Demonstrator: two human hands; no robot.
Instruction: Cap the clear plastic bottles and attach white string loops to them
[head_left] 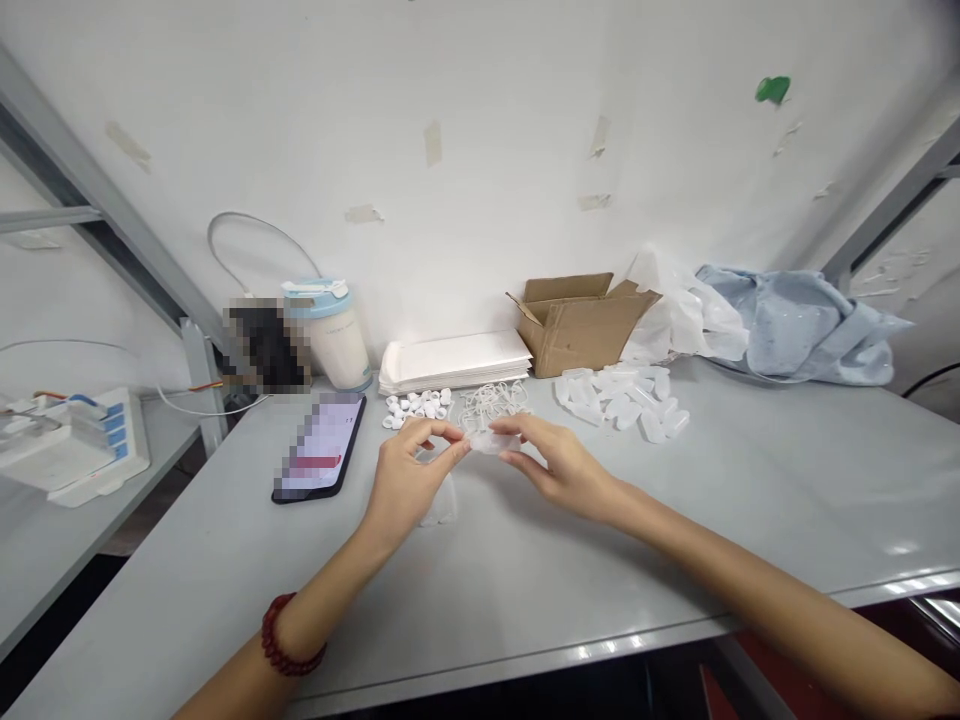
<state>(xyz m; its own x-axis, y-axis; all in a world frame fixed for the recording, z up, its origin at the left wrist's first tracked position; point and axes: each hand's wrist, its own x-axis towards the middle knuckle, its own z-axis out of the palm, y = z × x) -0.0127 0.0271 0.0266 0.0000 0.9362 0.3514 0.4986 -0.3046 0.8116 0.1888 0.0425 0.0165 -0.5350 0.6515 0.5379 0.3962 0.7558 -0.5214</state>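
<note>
Translucent white plastic oblong piece (492,442) over grey table (555,600), nearer than tangled white cords (493,402); left hand (405,478) pinching left end, right hand (564,467) pinching right. Small white caps (418,406) left of cords.

Bright, cool, even light fills the view, its source out of frame. The wall (480,120) is palest mid-view, dimming at the upper right corner. Glints streak the front edge of the worktop (810,470); below it is dark. Shadows are soft. Wide-angle stretch slants the posts (82,165). Mosaic blocks cover part of the phone (341,425). The held tube (487,442) looks soft-edged.
</note>
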